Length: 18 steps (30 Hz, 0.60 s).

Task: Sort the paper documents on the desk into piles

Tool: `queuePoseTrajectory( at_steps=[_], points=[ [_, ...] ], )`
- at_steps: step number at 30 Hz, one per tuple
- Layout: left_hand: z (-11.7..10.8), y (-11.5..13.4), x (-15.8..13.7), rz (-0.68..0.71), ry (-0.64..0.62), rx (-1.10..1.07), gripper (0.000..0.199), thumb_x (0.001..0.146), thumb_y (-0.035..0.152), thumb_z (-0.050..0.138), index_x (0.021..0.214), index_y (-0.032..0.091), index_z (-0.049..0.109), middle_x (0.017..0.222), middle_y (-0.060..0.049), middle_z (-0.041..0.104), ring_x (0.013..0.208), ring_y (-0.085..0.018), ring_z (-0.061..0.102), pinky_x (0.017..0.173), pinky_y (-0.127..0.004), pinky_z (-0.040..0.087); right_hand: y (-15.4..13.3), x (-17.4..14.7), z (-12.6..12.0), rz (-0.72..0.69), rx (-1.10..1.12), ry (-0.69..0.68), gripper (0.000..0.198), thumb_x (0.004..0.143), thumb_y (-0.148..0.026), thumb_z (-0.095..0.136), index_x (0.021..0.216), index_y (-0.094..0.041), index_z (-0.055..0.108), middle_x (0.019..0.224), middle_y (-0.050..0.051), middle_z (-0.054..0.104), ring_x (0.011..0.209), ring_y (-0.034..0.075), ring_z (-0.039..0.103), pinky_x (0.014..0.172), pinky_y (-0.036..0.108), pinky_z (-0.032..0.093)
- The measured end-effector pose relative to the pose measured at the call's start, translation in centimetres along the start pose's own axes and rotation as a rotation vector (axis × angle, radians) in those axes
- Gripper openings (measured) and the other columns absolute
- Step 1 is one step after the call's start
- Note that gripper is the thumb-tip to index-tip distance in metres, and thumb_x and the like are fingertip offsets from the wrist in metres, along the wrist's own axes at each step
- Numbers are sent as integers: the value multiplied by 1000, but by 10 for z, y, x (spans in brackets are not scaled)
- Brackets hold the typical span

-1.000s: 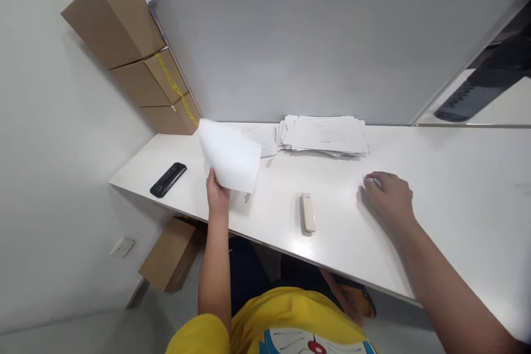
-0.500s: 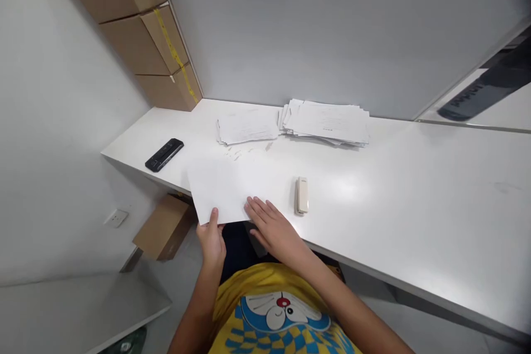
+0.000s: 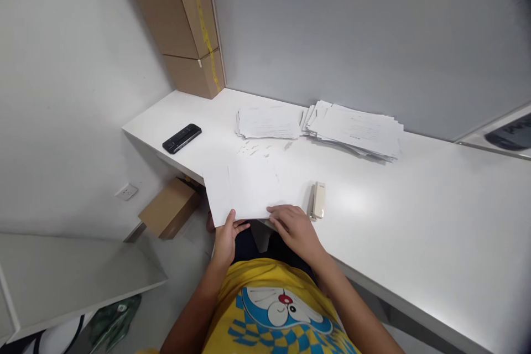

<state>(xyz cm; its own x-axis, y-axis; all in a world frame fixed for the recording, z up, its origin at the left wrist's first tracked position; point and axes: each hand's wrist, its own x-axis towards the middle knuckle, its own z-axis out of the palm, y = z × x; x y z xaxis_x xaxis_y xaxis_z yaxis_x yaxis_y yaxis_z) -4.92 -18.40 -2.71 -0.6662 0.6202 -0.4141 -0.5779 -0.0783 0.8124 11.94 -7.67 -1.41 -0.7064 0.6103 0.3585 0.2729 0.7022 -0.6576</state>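
Observation:
White paper [image 3: 244, 191] lies at the near edge of the desk, its left part sticking out past the edge. A faint upright line crosses it; whether that is a fold or a second sheet I cannot tell. My left hand [image 3: 226, 240] pinches its near edge toward the left corner, thumb on top and fingers beneath. At the near right corner, my right hand [image 3: 295, 229] has its fingers bent over the paper's edge, with the thumb tucked close below. Just right of that hand stands a cream stapler [image 3: 318, 200].
Two stacks of printed papers, a smaller left one [image 3: 269, 121] and a thicker right one [image 3: 357, 130], lie against the partition. A black phone-like device [image 3: 181, 138] rests at the left. Cardboard boxes [image 3: 191, 74] are piled in the corner; another box [image 3: 170, 207] sits below the desk.
My right hand has gone from lying flat on the paper to bent fingers at its near right edge. A line now shows across the paper. The camera view has shifted.

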Motion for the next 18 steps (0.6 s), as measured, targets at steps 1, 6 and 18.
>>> queuePoseTrajectory(
  at_steps=[1,6,18],
  points=[
    [1,1,0,-11,-6,2,66,68,43,88,123,17,63,102,-8,76,77,-20,74,67,-34,63,0,1,-1,31,32,-3,13,97,-23,53,92,-24,66,108,7,76,103,26,69,91,47,53],
    [1,2,1,-50,-23,-4,61,74,43,83,126,18,63,107,-10,76,88,-25,76,71,-36,63,4,4,-8,172,222,-15,19,95,-30,51,92,-25,69,106,6,77,102,26,70,92,45,53],
    [-11,18,0,111,159,68,55,74,27,86,125,25,66,118,-8,74,122,-27,65,105,-41,54,-31,17,-9,306,289,485,29,97,-39,48,104,-26,73,114,8,76,107,30,70,90,47,57]
  ],
)
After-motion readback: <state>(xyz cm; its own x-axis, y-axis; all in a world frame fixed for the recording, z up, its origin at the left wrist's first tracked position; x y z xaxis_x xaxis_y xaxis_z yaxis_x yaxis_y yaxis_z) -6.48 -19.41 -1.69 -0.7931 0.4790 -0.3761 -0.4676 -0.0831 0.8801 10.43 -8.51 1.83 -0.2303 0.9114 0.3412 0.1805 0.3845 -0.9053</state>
